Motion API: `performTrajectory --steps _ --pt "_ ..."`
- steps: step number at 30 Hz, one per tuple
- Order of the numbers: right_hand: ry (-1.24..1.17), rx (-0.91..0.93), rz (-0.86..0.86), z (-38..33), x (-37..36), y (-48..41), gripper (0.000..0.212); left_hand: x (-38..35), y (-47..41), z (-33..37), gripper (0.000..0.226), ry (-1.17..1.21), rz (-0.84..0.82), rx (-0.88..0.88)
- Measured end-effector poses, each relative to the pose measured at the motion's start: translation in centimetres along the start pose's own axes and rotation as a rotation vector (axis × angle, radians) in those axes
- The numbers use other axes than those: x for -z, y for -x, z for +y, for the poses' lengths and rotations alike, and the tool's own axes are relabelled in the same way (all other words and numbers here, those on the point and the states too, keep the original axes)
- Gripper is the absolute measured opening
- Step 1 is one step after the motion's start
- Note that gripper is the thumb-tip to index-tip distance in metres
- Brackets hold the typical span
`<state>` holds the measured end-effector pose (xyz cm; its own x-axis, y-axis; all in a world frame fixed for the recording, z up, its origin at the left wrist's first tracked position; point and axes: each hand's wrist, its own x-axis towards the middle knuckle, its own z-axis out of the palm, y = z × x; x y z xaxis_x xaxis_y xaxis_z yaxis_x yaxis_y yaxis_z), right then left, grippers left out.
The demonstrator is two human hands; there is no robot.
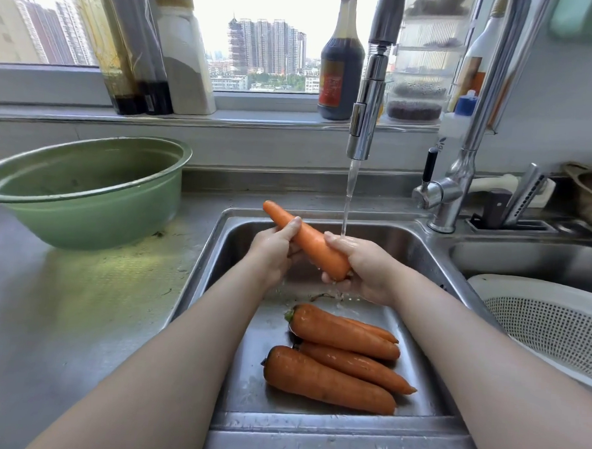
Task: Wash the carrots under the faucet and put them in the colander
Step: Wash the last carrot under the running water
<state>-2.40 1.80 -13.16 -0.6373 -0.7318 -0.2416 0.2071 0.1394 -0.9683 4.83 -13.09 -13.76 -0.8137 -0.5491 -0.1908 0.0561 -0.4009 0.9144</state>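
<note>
Over the steel sink [239, 228] both my hands hold one orange carrot [312, 244], its thin tip pointing up and left. My left hand [274, 249] grips its middle; my right hand [364, 264] wraps its thick lower end. Water runs from the faucet [363, 125] onto my right hand's fingers, just right of the carrot. Several more wet carrots [335, 357] lie on the sink floor nearer to me. The white perforated colander [553, 327] sits in the right basin, and I see no carrots in the part that shows.
A green basin [83, 192] stands on the steel counter at left. Bottles and jars line the window sill behind the sink. A knife block and a dish-soap bottle stand beside the faucet base at right, and a bowl sits at the far right edge.
</note>
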Motion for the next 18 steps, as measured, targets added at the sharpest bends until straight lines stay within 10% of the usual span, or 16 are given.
performTrajectory --steps 18 --pt "0.198 0.169 0.219 -0.4 -1.7 0.3 0.028 0.8 -1.5 -0.5 0.034 -0.037 0.210 0.025"
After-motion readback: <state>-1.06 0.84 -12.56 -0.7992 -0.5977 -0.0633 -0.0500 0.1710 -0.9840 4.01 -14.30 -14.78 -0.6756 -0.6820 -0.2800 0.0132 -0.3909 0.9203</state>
